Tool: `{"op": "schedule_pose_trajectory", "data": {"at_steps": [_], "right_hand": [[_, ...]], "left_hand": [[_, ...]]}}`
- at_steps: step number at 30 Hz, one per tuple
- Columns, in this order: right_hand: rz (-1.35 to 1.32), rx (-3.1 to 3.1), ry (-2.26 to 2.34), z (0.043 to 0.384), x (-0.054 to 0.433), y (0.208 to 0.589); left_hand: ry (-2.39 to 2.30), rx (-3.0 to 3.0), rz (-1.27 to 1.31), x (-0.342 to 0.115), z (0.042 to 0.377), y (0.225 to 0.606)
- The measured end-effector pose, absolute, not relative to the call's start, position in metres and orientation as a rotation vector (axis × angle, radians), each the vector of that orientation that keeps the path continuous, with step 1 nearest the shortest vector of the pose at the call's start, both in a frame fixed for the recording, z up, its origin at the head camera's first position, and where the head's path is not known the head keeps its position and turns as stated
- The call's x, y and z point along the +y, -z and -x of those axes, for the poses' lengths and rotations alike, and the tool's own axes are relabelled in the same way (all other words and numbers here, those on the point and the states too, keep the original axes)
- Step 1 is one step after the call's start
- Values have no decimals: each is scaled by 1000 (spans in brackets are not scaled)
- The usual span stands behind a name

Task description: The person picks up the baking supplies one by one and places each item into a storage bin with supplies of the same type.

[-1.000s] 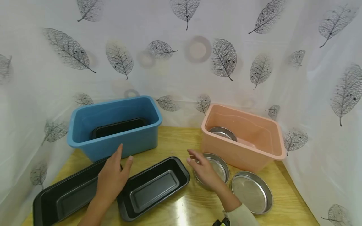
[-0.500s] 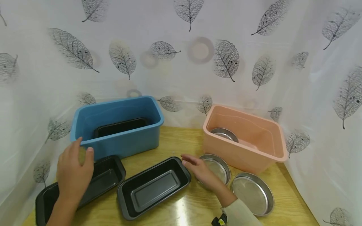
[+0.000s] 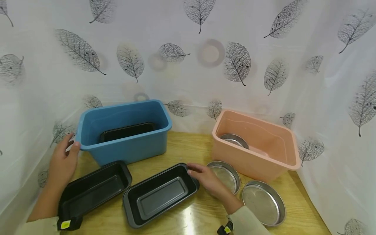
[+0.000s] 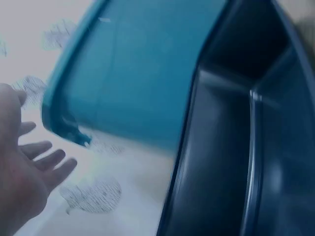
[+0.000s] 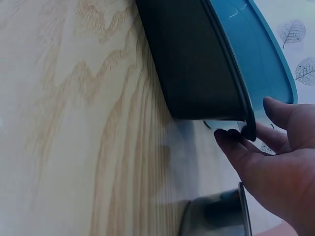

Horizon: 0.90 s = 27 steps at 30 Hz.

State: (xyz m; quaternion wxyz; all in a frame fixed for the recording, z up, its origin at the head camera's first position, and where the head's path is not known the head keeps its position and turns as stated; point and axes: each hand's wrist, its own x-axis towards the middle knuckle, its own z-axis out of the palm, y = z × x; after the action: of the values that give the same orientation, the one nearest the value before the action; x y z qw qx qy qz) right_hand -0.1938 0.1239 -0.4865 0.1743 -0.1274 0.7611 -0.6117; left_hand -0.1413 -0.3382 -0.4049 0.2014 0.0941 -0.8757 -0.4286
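Note:
My left hand (image 3: 62,161) is beside the left end of a blue plastic bin (image 3: 126,145), fingers spread; the left wrist view shows a gap between hand (image 4: 29,167) and bin. Below that forearm lies a black loaf pan (image 3: 95,192), partly covered by the sleeve and wrist. My right hand (image 3: 207,179) is at the right end of a second black loaf pan (image 3: 161,195). In the right wrist view its fingertips reach the underside of this pan's (image 5: 197,64) rim, while the thumb stands apart from it.
Inside the blue bin rests another black pan (image 3: 127,132). A peach bin (image 3: 243,160) at right holds a round metal pan (image 3: 235,139). Two more round pans (image 3: 224,174) lie in front of it on the wooden table (image 3: 188,147). A leaf-print curtain (image 3: 176,81) surrounds the table.
My left hand has moved left, from over the left loaf pan to the blue bin's left end. My right hand has shifted slightly to the middle pan's right end.

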Motion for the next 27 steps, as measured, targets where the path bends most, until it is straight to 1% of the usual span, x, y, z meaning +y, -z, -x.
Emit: {"op": "schedule_pose_trajectory", "data": {"at_steps": [4, 8, 17, 27], "right_hand": [[357, 2160, 1734, 194, 117, 488], [297, 2162, 1748, 195, 111, 491], [162, 2087, 1877, 193, 103, 493], [161, 2029, 1964, 191, 99, 500]], "left_hand": [[1243, -2472, -202, -355, 153, 413], [1309, -2515, -178, -366, 161, 419], [1332, -2550, -108, -371, 172, 418], [1403, -2541, -67, -378, 182, 417]]}}
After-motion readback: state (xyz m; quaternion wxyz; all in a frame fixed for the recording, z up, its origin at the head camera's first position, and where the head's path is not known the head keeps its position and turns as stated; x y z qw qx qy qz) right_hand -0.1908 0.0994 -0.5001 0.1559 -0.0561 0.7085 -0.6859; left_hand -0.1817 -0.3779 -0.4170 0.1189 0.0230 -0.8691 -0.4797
